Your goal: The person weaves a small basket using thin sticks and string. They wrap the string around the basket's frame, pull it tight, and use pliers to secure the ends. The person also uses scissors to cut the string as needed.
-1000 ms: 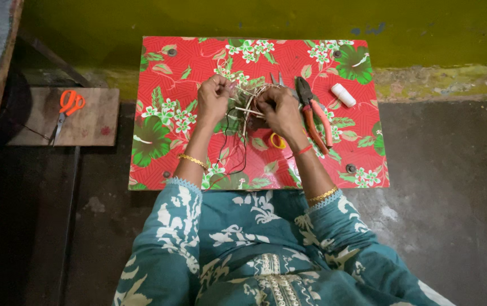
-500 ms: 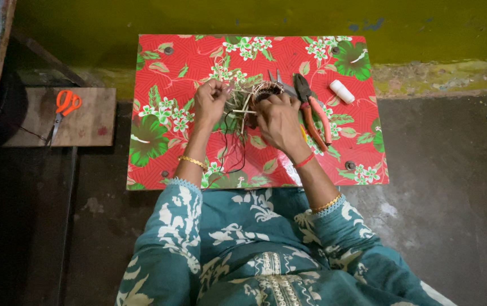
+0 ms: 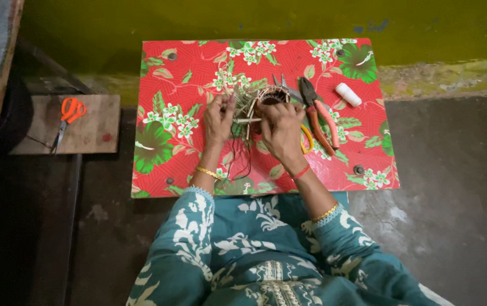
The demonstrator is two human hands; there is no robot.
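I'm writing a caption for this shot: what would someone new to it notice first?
The bright red floral cloth over the low table fills the middle, against a yellow-green wall. At its centre the left hand and right hand work a small woven piece of pale strips, dark strands trailing toward the person. Pliers and a white spool lie to the right; orange-handled scissors rest on a board at far left.

We are looking at a makeshift home craft corner: a low table [image 3: 158,170] in floral oilcloth, pliers [image 3: 318,113], bare concrete floor [image 3: 453,187].
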